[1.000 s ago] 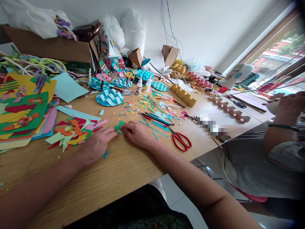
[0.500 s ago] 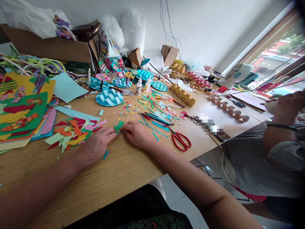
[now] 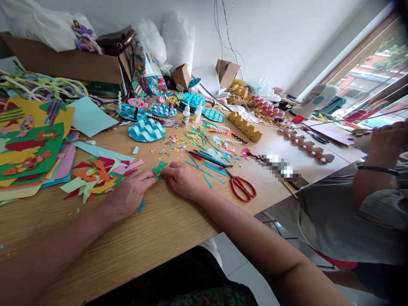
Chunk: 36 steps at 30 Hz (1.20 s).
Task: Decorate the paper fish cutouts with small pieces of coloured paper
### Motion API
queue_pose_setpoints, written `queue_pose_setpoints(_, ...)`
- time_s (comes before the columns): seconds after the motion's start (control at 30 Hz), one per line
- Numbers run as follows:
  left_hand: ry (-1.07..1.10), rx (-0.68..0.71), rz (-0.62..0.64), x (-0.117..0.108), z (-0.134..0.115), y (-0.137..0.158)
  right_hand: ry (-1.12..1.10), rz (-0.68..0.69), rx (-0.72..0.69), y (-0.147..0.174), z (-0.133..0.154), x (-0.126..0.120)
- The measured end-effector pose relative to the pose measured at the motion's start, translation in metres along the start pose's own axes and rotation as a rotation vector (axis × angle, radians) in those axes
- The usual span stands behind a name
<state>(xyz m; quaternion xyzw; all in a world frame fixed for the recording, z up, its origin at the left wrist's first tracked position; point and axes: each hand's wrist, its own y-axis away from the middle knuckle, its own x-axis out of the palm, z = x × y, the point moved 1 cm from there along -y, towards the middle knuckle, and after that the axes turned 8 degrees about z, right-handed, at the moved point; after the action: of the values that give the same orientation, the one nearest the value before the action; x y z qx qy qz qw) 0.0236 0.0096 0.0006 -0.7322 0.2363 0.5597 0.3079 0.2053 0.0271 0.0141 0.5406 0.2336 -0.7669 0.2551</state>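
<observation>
Lying on the wooden surface (image 3: 159,242) between two bare hands is one green paper piece (image 3: 159,167), placed left of centre in the scene. To its right lies one pair of red-handled scissors (image 3: 244,188), blades pointing far and left. Two glue bottles (image 3: 185,115) stand upright side by side on the far side, near one separate blue disc (image 3: 146,130) with pale wavy strips. Two egg-carton strips are seen to the far right, one yellow (image 3: 245,126) and one pale brown (image 3: 306,145). One heap of paper scraps (image 3: 95,176), too jumbled to count, lies just left of the green piece.

Both forearms reach in from the near side. The left hand (image 3: 132,191) lies low, back upward, pointing right and far; the right hand (image 3: 185,179) also lies low, back upward, wrist to the near right, pointing left and far.

The left fingers lie close together, extended, their tips at the near left edge of the green piece. The right fingers are bent and gathered, tips at its right edge. Whether either set pinches the paper or merely presses it cannot be told, since the hands hide the contact.
</observation>
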Motion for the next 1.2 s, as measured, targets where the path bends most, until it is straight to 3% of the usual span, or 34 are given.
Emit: queue_pose_setpoints(1.2, 0.036, -0.002, -0.011, -0.0014, 0.0023, 0.004, -0.041, -0.008, 0.023, 0.0004, 0.0011, -0.002)
